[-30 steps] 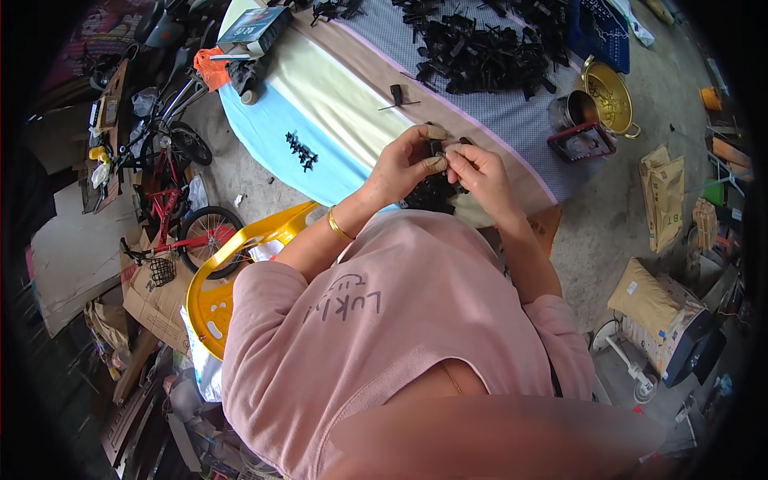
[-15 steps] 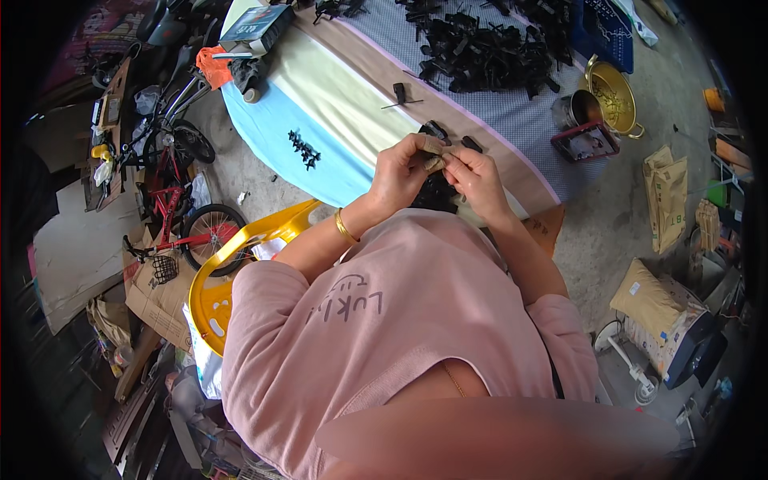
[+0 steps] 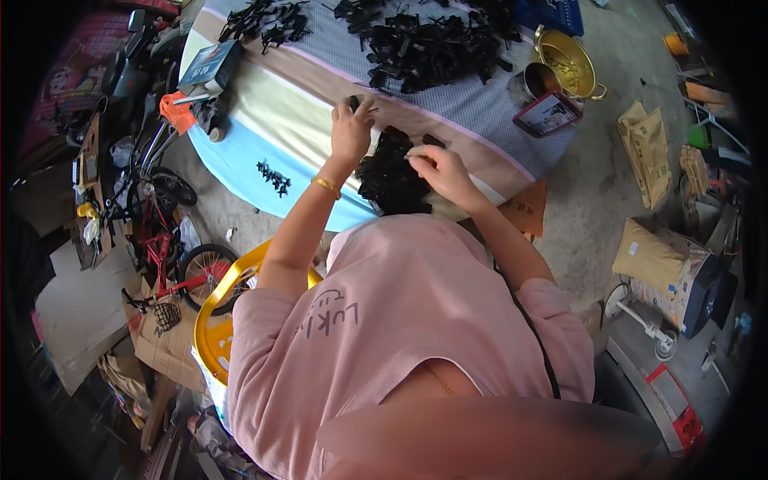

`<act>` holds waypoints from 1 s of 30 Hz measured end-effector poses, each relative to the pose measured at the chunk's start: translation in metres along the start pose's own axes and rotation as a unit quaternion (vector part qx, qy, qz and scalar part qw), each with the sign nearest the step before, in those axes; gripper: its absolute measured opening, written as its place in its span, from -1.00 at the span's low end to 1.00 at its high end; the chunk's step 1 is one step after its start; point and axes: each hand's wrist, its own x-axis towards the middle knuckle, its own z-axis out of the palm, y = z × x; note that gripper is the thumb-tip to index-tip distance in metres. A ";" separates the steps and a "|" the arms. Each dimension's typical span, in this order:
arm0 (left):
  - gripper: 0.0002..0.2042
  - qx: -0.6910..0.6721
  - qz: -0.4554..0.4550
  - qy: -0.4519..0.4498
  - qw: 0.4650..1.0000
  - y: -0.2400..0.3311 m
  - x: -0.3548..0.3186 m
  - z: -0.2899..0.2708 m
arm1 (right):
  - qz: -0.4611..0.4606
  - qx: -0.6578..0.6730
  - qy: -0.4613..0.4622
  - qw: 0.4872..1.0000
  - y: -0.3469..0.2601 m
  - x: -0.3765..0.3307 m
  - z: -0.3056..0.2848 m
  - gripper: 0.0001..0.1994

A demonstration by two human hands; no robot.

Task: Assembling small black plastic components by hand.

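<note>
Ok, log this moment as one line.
left hand: holds small black part | right hand: on pile of black plastic parts | cloth-covered table

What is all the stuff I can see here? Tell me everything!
Small plastic parts: many, black, heaped on the far table.
Near pile of parts: one, black, between the hands.
Table cloth: one, striped cream and blue.
Bowl: one, golden, right of table.
Phone: one, red-edged, table's right.
Bicycle: one, red, left floor.
Sacks: two, tan, right floor.
Left hand: pinches a black part.
Right hand: on the near pile.
</note>
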 end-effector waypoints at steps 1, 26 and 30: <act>-0.70 0.064 0.037 0.050 0.996 -0.014 0.003 0.014 | -0.017 0.002 -0.008 1.000 -0.002 -0.001 0.003 -0.85; -0.78 -0.787 -0.225 -0.291 0.495 0.056 -0.035 -0.068 | -0.034 0.200 -0.044 0.978 -0.041 0.009 -0.024 -0.82; -0.57 -0.746 -0.224 -0.373 0.504 0.060 -0.035 -0.079 | -0.059 0.213 -0.104 0.970 -0.056 0.004 -0.024 -0.83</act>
